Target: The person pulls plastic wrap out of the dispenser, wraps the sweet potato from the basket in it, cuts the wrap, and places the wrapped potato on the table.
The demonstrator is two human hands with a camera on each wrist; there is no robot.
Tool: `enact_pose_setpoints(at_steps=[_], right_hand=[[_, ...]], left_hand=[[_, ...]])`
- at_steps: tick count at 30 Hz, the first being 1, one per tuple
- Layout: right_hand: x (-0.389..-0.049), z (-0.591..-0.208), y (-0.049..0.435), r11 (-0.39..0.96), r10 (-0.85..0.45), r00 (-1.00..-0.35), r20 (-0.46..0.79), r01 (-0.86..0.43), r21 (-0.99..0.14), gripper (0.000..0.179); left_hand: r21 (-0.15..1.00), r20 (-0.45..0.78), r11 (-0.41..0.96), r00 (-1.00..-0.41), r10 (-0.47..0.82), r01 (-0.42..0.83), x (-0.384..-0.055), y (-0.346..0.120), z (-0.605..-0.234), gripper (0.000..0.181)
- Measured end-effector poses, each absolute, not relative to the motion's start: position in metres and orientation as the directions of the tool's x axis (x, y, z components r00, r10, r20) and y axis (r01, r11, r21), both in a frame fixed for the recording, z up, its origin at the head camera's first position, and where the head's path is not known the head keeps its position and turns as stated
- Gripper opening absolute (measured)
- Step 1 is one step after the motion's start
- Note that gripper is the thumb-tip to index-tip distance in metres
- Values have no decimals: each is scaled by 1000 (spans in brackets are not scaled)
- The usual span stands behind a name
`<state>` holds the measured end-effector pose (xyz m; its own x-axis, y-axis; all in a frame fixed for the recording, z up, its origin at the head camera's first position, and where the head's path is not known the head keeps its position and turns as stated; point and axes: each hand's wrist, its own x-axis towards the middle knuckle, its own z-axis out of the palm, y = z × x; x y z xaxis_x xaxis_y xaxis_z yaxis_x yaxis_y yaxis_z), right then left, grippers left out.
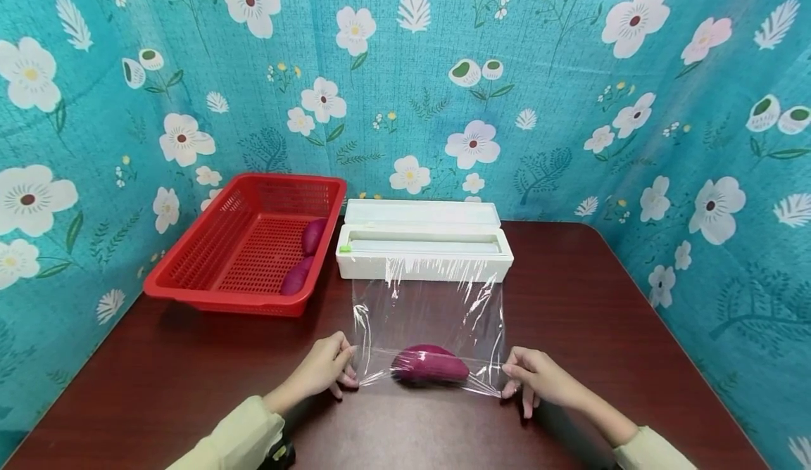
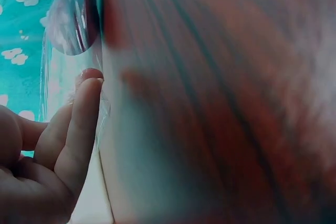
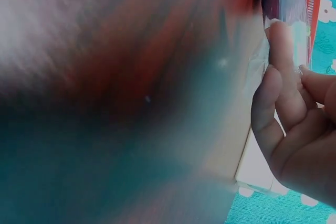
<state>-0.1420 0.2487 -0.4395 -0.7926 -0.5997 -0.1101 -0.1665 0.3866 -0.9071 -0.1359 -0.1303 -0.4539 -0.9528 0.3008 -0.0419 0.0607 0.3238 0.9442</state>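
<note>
A purple sweet potato [image 1: 431,364] lies on the table beneath a clear sheet of cling film [image 1: 431,308]. From the white cling film box [image 1: 424,267], lid tipped back, the sheet stretches toward the front. My left hand [image 1: 328,364] pinches its near left corner. At the near right corner, my right hand [image 1: 532,377] pinches the film too. In the left wrist view, the left hand [image 2: 58,150] shows beside the film, with the sweet potato [image 2: 73,19] beyond. The right wrist view has the right hand [image 3: 294,108] at the film's edge; the fingertips are partly hidden.
A red plastic basket [image 1: 190,288] stands at the left back, holding two more purple sweet potatoes [image 1: 296,276] along its right side. A green slider [image 1: 345,249] sits on the box's left end. Behind the dark red table [image 1: 570,301] hangs a teal floral cloth [image 1: 393,118].
</note>
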Motion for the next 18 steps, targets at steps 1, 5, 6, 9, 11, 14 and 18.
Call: enact_pose_setpoints(at_steps=[1,5,6,9,11,14,18], right_hand=[[-144,-440,248,393,-595,-794,-123,-154,-907,21],[-152,-439,246,422,-579,-797,-170,-114,-899,19],[-155,-439,245,428,-574,-799,-180,-105,-898,18],[-161,-439,242,444,-561,-806,-187,-102,-890,17],[-165,-440,240,461,-554,-812,-183,-116,-880,16],[-171,-442,236,502,-547,-820,-170,-159,-850,17],[-179,-446,232,552,-527,-837,-148,-205,-809,16]], left_hand=[[943,-44,328,-954,297,59,-137,-130,-454,16],[934,-58,353,-957,285,49,-143,-129,-453,16],[931,-60,361,-958,281,47,-144,-128,-453,16],[921,-70,387,-960,271,42,-149,-127,-452,16],[914,-72,404,-962,263,42,-152,-126,-452,16],[907,-89,419,-964,250,24,-157,-124,-452,16],[902,-108,431,-967,231,2,-163,-119,-452,16]])
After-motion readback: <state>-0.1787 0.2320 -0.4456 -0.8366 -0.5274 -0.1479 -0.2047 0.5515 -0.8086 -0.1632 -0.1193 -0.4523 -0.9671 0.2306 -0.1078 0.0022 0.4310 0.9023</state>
